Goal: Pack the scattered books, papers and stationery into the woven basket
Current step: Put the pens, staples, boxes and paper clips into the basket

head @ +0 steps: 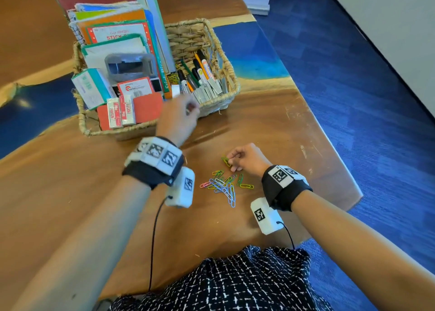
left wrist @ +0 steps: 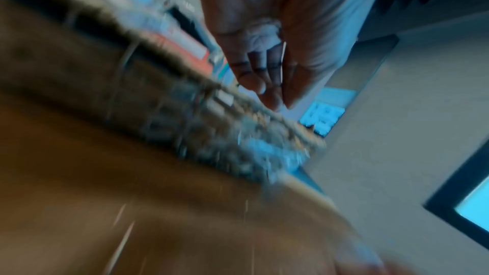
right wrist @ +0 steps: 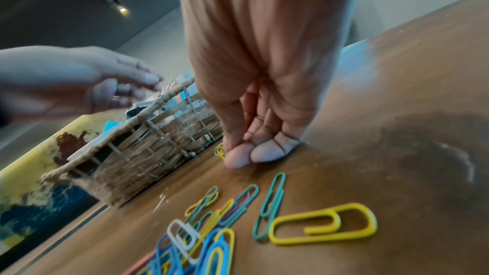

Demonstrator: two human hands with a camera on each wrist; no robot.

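The woven basket [head: 227,63] stands on the wooden table, packed with notebooks [head: 113,25], erasers [head: 121,114] and markers [head: 200,72]. My left hand [head: 191,108] hovers, blurred, over the basket's front rim with fingers loosely extended; I see nothing in it. In the left wrist view its fingers [left wrist: 267,89] point down at the blurred basket [left wrist: 211,133]. My right hand [head: 231,161] pinches a yellow-green paper clip [head: 225,160] against the table. The right wrist view shows its fingertips [right wrist: 238,157] pressed on that clip [right wrist: 219,151]. A pile of coloured paper clips [head: 223,186] lies just in front of it.
The wooden table [head: 270,122] ends close on the right, with blue carpet [head: 364,98] beyond. The basket [right wrist: 137,154] stands a hand's width behind the clip pile [right wrist: 211,227]. A large yellow clip [right wrist: 323,223] lies apart to the right of the pile.
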